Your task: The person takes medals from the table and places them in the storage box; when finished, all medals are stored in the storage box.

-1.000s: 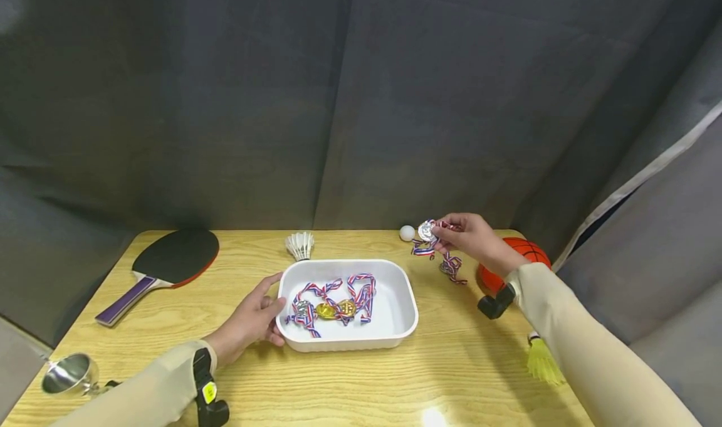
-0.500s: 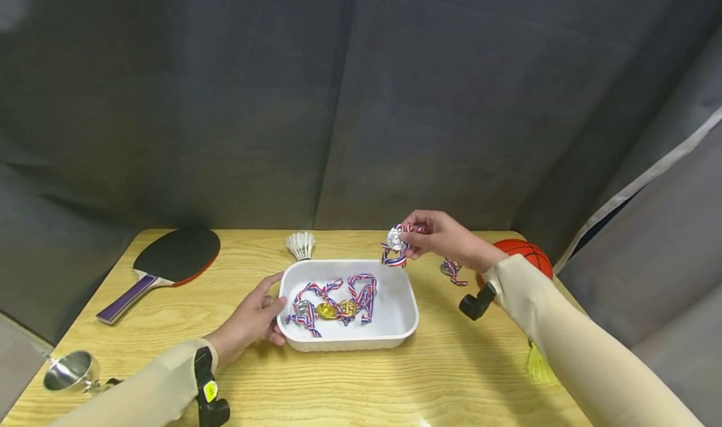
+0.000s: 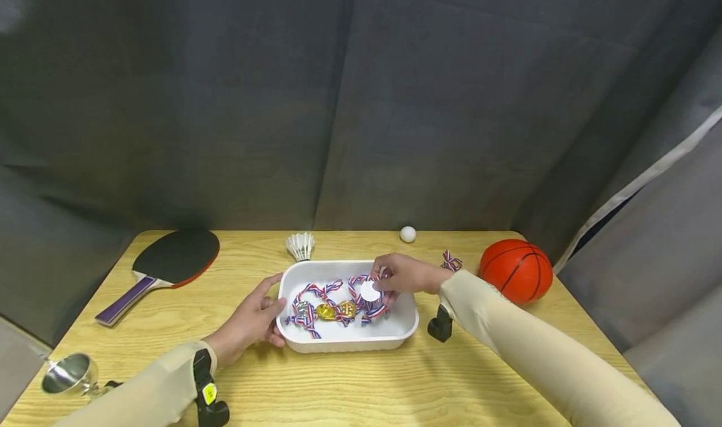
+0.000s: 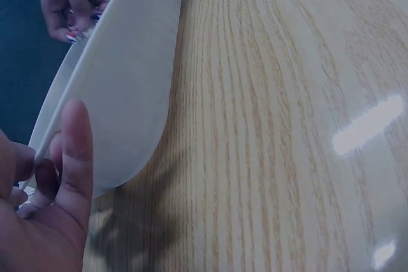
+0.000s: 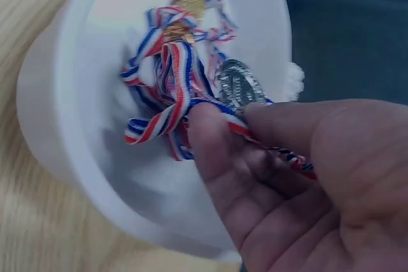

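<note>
My left hand (image 3: 255,314) grips the left wall of a white plastic tub (image 3: 399,326), thumb over the rim and fingers outside, as the left wrist view also shows. Over the tub's right half, my right hand (image 3: 403,275) pinches a silver medal (image 3: 370,291) and its red, white and blue ribbon. In the right wrist view that silver medal (image 5: 239,86) stands at the thumb tip, the striped ribbon (image 5: 182,81) trailing below. Inside the tub lie a silver medal (image 3: 303,309) at the left and two gold-coloured medals, one a gold medal (image 3: 325,311), with tangled ribbons.
Behind the tub are a shuttlecock (image 3: 300,246) and a white ball (image 3: 408,234). To the right, a striped ribbon bundle (image 3: 451,262) lies near an orange basketball (image 3: 516,271). A table tennis bat (image 3: 176,258) and a silver trophy cup (image 3: 70,374) are at the left.
My right hand has carried the silver medal leftward and down from beside the white ball into the tub. My left hand has stayed on the tub's left wall.
</note>
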Motion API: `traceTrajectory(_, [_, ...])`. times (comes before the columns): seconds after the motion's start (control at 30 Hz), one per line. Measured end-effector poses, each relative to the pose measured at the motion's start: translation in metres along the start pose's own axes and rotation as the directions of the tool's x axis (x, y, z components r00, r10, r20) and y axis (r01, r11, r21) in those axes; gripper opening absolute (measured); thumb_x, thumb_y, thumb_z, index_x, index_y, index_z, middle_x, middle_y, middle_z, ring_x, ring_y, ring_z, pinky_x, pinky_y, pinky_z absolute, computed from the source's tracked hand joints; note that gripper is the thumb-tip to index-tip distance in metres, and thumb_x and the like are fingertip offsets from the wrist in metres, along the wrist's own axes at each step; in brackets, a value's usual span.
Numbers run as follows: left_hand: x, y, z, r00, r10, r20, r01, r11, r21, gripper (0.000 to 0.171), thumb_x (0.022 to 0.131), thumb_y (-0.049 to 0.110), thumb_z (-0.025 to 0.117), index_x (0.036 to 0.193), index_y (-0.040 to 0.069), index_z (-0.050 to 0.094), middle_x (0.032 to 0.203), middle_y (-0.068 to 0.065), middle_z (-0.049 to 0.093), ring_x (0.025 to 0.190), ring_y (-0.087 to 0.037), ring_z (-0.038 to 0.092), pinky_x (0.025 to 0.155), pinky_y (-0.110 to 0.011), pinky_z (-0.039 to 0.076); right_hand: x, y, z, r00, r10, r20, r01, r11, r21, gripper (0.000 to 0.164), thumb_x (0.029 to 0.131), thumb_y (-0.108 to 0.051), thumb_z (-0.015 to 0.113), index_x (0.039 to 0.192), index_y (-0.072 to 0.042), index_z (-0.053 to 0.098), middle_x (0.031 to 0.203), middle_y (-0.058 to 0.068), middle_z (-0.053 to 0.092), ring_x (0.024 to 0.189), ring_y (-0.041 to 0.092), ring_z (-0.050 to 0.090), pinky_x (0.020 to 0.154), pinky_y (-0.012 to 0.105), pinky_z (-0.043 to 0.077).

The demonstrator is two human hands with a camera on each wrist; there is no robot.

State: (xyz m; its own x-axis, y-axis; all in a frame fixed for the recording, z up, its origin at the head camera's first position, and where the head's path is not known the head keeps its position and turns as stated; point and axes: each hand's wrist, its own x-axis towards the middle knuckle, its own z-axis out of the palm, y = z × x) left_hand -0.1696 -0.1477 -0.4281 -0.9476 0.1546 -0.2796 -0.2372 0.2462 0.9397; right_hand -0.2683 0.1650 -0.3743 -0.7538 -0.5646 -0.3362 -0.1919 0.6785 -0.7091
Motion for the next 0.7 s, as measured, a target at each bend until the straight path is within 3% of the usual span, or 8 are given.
traceTrajectory(0.27, [0.001, -0.001, 0.000, 1.000, -0.003, 0.000, 0.003, 1.000, 0.003, 0.060, 0.113, 0.016, 0.045, 0.167, 0.022, 0.019, 0.106, -0.021, 0.061, 0.065, -0.019, 0.063, 0.062, -0.031, 0.064, 0.015, 0.002, 0.020, 0.999, 0.052, -0.009, -0.053, 0.985, -0.162, 0.009, 0.099, -0.001, 0.065, 0.094, -0.003, 0.058, 0.076, 0.010, 0.066, 0.059, 0.013, 0.069, 0.061, 0.029, 0.066])
traceTrajectory(0.47, [0.001, 0.001, 0.000, 1.000, 0.003, 0.006, -0.003, 1.000, -0.020, 0.061, 0.113, 0.015, 0.045, 0.168, 0.022, 0.019, 0.106, -0.022, 0.060, 0.065, -0.018, 0.062, 0.062, -0.031, 0.064, 0.022, 0.003, 0.028, 0.999, 0.047, -0.018, -0.051, 0.943, -0.329, 0.017, 0.098, -0.002, 0.066, 0.085, -0.007, 0.055, 0.071, 0.003, 0.062, 0.058, 0.015, 0.071, 0.054, 0.024, 0.062])
traceTrajectory(0.7, [0.001, 0.000, -0.001, 1.000, -0.004, 0.001, 0.004, 1.000, -0.017, 0.060, 0.113, 0.015, 0.045, 0.167, 0.022, 0.019, 0.105, -0.021, 0.059, 0.065, -0.018, 0.062, 0.061, -0.030, 0.064, 0.028, 0.004, 0.036, 0.998, 0.068, -0.009, -0.066, 0.919, -0.390, 0.020, 0.098, -0.002, 0.064, 0.083, -0.010, 0.054, 0.067, 0.006, 0.067, 0.065, 0.026, 0.077, 0.049, 0.018, 0.055])
